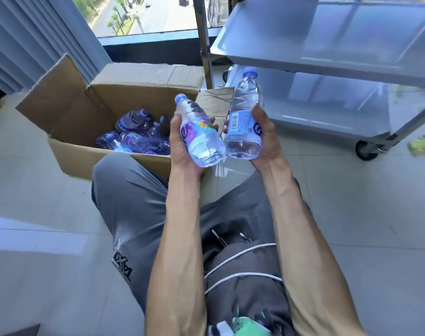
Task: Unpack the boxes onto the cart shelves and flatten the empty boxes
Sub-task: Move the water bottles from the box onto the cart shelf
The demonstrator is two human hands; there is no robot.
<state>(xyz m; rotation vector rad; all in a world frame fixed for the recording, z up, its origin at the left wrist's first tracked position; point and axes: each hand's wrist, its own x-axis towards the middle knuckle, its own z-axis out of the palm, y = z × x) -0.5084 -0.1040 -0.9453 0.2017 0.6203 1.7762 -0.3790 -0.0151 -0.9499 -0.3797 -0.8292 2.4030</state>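
My left hand (pixel 180 144) grips a clear water bottle (pixel 201 137) with a blue cap and a colourful label, tilted with its cap up and to the left. My right hand (pixel 263 139) holds a second water bottle (pixel 245 117) nearly upright, its barcode facing me. Both bottles hang between the box and the cart. An open cardboard box (pixel 68 110) sits on the floor at the left, and several more bottles (pixel 136 137) lie inside it. The metal cart (pixel 327 57) stands at the right, with its lower shelf (pixel 323 112) just beyond my right hand.
The cart's caster wheel (pixel 366 150) rests on the tiled floor at the right. A window and grey blinds (pixel 32 40) lie behind the box. My knees in grey shorts fill the lower middle. A green scrap (pixel 422 144) lies at the far right.
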